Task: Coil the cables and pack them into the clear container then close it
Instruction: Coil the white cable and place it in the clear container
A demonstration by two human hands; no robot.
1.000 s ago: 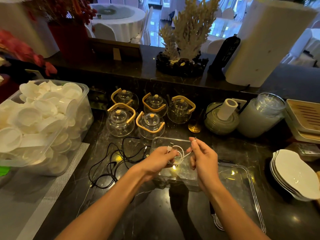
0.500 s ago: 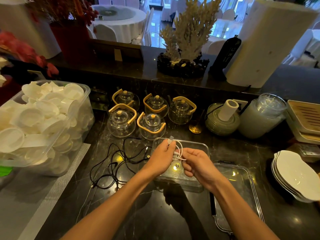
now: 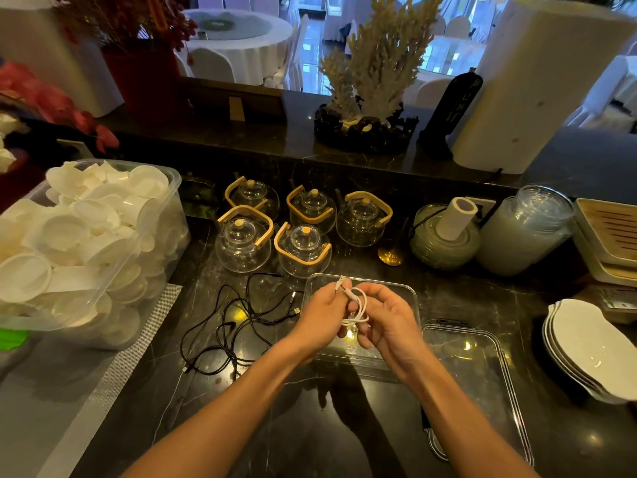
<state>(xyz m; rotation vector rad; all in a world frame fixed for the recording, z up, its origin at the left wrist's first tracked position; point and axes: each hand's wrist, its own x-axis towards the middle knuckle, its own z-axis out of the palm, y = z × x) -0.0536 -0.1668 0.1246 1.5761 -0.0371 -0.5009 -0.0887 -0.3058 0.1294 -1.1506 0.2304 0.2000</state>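
Observation:
A short white cable [image 3: 358, 305] is looped into a small coil between both hands, above the clear container [image 3: 406, 291]. My left hand [image 3: 320, 319] pinches the coil near its plug end, which sticks up. My right hand [image 3: 389, 322] holds the coil's other side with curled fingers. The container stands open on the dark counter, mostly hidden by my hands. Its clear lid [image 3: 482, 374] lies flat to the right. Loose black cables [image 3: 238, 326] lie tangled on the counter left of the container.
Several glass teapots [image 3: 300, 250] stand just behind the container. A big clear tub of white dishes [image 3: 79, 243] fills the left side. Stacked white plates [image 3: 593, 346] sit at the right edge, a glass jar [image 3: 524, 229] and a green pot [image 3: 444, 236] behind.
The white cable was stretched between my hands; my right hand has come in and wound it into a small coil. Both hands now sit close together over the container.

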